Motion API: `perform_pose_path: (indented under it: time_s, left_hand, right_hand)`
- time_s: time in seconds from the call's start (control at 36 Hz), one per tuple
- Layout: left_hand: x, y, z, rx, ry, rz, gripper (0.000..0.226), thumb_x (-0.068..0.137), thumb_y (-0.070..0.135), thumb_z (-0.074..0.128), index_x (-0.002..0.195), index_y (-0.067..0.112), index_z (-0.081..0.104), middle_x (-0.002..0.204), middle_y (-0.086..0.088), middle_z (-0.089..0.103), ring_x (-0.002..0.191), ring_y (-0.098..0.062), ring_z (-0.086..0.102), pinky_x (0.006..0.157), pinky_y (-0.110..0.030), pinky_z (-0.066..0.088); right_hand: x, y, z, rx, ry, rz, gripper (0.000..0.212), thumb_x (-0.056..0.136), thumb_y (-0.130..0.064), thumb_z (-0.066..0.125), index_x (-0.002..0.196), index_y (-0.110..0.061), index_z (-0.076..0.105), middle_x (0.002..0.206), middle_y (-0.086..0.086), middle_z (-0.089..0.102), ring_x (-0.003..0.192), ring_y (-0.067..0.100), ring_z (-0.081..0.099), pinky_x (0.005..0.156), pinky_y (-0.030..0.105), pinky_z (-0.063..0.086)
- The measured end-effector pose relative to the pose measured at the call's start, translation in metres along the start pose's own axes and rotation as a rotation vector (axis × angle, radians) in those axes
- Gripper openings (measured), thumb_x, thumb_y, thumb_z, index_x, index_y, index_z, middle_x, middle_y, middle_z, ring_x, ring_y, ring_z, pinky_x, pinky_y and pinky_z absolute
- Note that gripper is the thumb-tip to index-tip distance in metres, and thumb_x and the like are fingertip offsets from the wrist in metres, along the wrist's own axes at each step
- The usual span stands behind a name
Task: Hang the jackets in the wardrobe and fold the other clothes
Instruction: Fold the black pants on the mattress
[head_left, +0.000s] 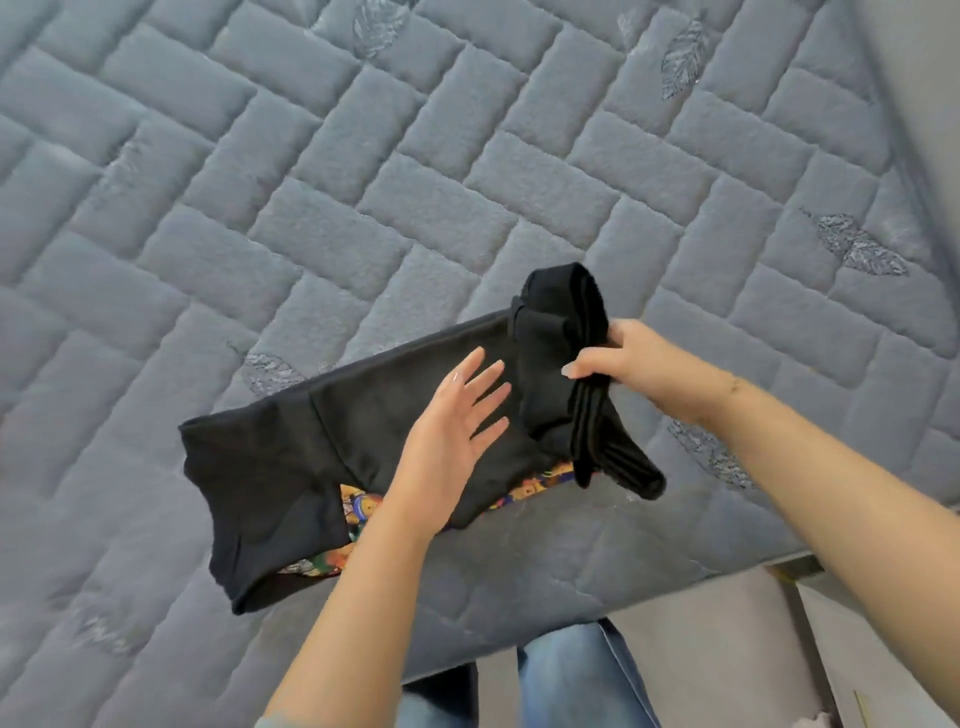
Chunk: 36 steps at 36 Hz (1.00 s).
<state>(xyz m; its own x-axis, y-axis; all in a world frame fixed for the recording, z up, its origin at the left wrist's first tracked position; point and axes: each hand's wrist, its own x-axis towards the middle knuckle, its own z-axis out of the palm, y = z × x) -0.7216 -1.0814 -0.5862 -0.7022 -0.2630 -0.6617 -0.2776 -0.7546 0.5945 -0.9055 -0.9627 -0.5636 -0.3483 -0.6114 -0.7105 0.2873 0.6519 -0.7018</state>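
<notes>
A black garment (291, 467) lies stretched across the near edge of the grey quilted mattress (363, 182). Its right end is bunched and lifted, and my right hand (623, 361) grips that bunched end (566, 332) with fingers curled round it. My left hand (457, 431) is above the middle of the black cloth with its fingers straight and spread; whether it touches the cloth I cannot tell. A colourful patterned garment (358, 512) lies under the black one and shows only along its near edge.
The mattress edge (571, 613) runs diagonally just in front of my legs in blue jeans (571, 680). A light floor and a pale box or furniture edge (857, 649) are at the lower right. A pale wall (914, 78) rises at the upper right.
</notes>
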Motion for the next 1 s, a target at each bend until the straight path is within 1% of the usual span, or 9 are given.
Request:
perform_pose_path:
  time_s: [0.11,0.19,0.33,0.42,0.58,0.67,0.75,0.86,1.0]
  left_hand:
    - [-0.032,0.011,-0.042,-0.122,0.002,-0.031,0.048,0.103,0.047,0.028,0.141,0.026,0.049,0.14,0.002,0.056,0.13,-0.019,0.051,0.109,-0.046,0.039]
    - [-0.051,0.01,-0.088,-0.231,0.057,-0.008,0.05,0.102,0.05,0.027,0.137,0.025,0.053,0.136,0.0,0.059,0.127,-0.021,0.055,0.105,-0.045,0.041]
    - [-0.072,0.0,-0.171,-0.448,0.161,-0.015,0.059,0.096,0.06,0.035,0.138,0.021,0.05,0.132,-0.009,0.062,0.119,-0.029,0.061,0.093,-0.046,0.05]
    - [-0.078,-0.01,-0.21,-0.409,0.219,-0.006,0.063,0.093,0.065,0.038,0.133,0.02,0.057,0.128,-0.009,0.064,0.116,-0.027,0.063,0.082,-0.039,0.058]
    - [-0.069,-0.025,-0.226,0.039,0.412,0.006,0.079,0.069,0.049,0.083,0.137,0.03,0.047,0.123,0.012,0.065,0.112,-0.009,0.063,0.097,-0.036,0.051]
    - [-0.063,-0.027,-0.218,0.282,0.513,0.093,0.082,0.072,0.036,0.084,0.14,0.03,0.04,0.119,0.02,0.057,0.107,0.0,0.056,0.089,-0.02,0.045]
    - [-0.064,-0.021,-0.221,0.231,0.513,0.193,0.065,0.077,0.024,0.082,0.133,0.027,0.05,0.116,0.016,0.064,0.109,-0.003,0.061,0.086,-0.018,0.049]
    - [-0.082,-0.002,-0.25,0.206,0.459,0.315,0.051,0.074,0.018,0.081,0.113,0.042,0.06,0.108,0.013,0.072,0.101,-0.004,0.067,0.078,-0.019,0.055]
    - [-0.082,-0.014,-0.294,0.184,0.549,0.219,0.031,0.082,0.009,0.074,0.107,0.024,0.063,0.106,0.006,0.072,0.105,-0.015,0.067,0.081,-0.024,0.055]
  right_hand:
    - [-0.001,-0.027,0.083,-0.176,0.004,-0.054,0.007,0.084,-0.006,0.064,0.08,-0.009,0.058,0.071,0.002,0.061,0.059,0.006,0.062,0.052,0.018,0.049]
    - [0.01,-0.035,0.143,-0.226,0.001,-0.087,0.003,0.083,-0.012,0.065,0.085,-0.011,0.063,0.075,0.005,0.066,0.059,0.006,0.064,0.048,0.018,0.048]
    - [0.04,-0.031,0.235,-0.232,-0.179,-0.046,0.052,0.092,-0.042,0.061,0.127,-0.005,0.056,0.072,0.0,0.069,0.06,0.004,0.063,0.082,0.026,0.052]
    - [0.054,-0.025,0.272,-0.069,-0.272,0.105,0.06,0.102,-0.047,0.036,0.141,-0.002,0.041,0.101,0.015,0.072,0.088,0.019,0.068,0.107,0.03,0.04]
    - [0.052,0.005,0.262,0.196,0.11,-0.044,0.035,0.105,-0.022,0.036,0.128,-0.005,0.057,0.123,0.016,0.064,0.111,0.018,0.062,0.096,0.024,0.049]
    - [0.035,0.026,0.238,-0.064,0.326,-0.232,0.032,0.102,-0.014,0.04,0.129,-0.012,0.06,0.129,0.001,0.061,0.12,0.007,0.054,0.108,0.027,0.041]
    - [0.026,0.044,0.22,-0.461,0.428,-0.416,0.037,0.101,-0.012,0.045,0.138,-0.012,0.051,0.148,0.0,0.044,0.138,0.009,0.035,0.118,0.029,0.023]
    - [0.036,0.051,0.213,-0.839,0.386,-0.44,0.049,0.103,-0.031,0.04,0.151,-0.027,0.03,0.162,-0.003,0.014,0.15,0.018,0.004,0.118,0.044,-0.003]
    - [0.08,0.064,0.24,-1.198,0.287,-0.328,0.057,0.102,-0.047,0.029,0.154,-0.037,0.009,0.163,-0.011,-0.002,0.149,0.017,-0.011,0.114,0.06,-0.01]
